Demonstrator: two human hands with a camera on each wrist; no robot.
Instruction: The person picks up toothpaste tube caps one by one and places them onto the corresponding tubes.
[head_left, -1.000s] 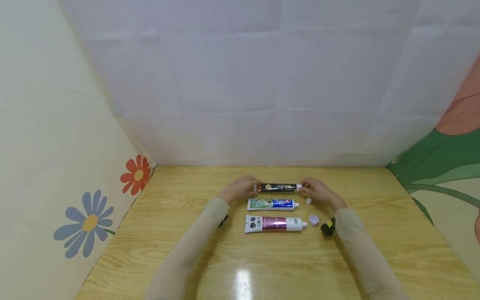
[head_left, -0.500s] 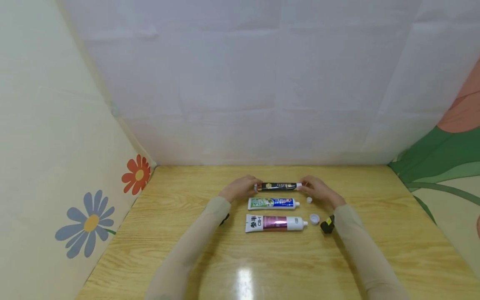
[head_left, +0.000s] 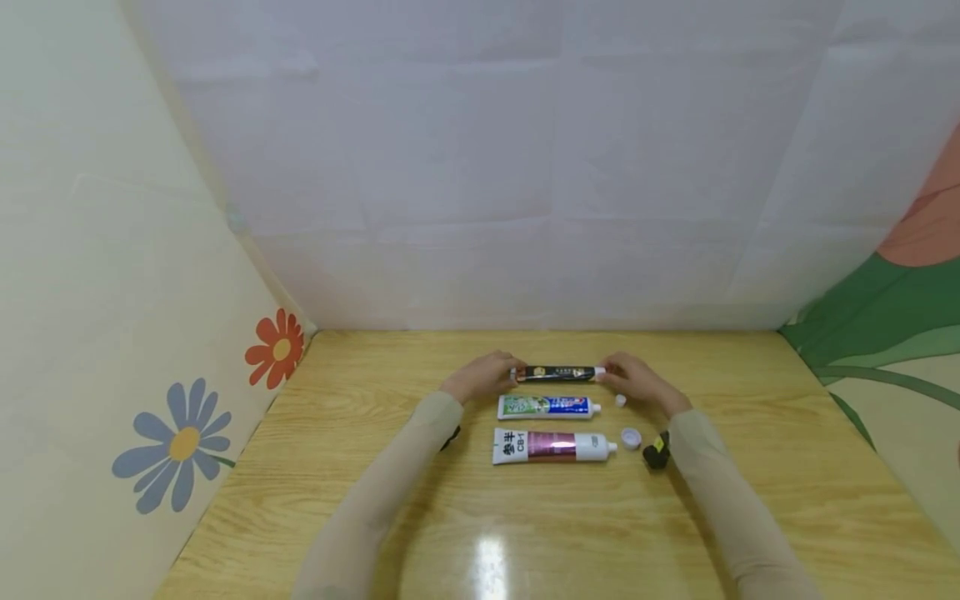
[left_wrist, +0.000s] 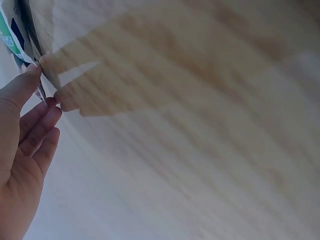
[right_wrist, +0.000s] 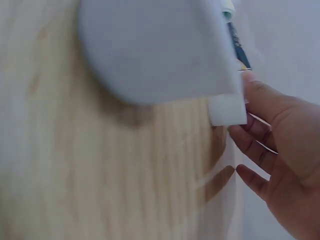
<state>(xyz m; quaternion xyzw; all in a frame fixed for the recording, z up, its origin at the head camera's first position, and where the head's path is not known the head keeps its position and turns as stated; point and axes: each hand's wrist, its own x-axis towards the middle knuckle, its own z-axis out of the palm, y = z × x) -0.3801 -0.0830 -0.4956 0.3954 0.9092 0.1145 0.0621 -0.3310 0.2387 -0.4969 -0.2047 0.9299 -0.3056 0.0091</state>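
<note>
A black toothpaste tube [head_left: 558, 374] lies crosswise at the back of a row of three tubes. My left hand [head_left: 483, 375] pinches its flat tail end between thumb and fingers. At the other end, the fingers of my right hand [head_left: 633, 379] pinch the tube's white tip. In front of it lies a green, white and blue toothpaste tube [head_left: 545, 407] with a bare nozzle. Nearest me is a white and pink toothpaste tube [head_left: 553, 447], its nozzle also bare. A small white cap [right_wrist: 227, 110] stands on the table close to my right fingertips.
A larger white cap [head_left: 631, 438] lies by the nozzle of the pink tube; it looms blurred in the right wrist view. A black wrist device [head_left: 656, 452] shows beside my right sleeve. The wood-grained table [head_left: 360, 500] meets a white sheet [head_left: 465, 275] at the back.
</note>
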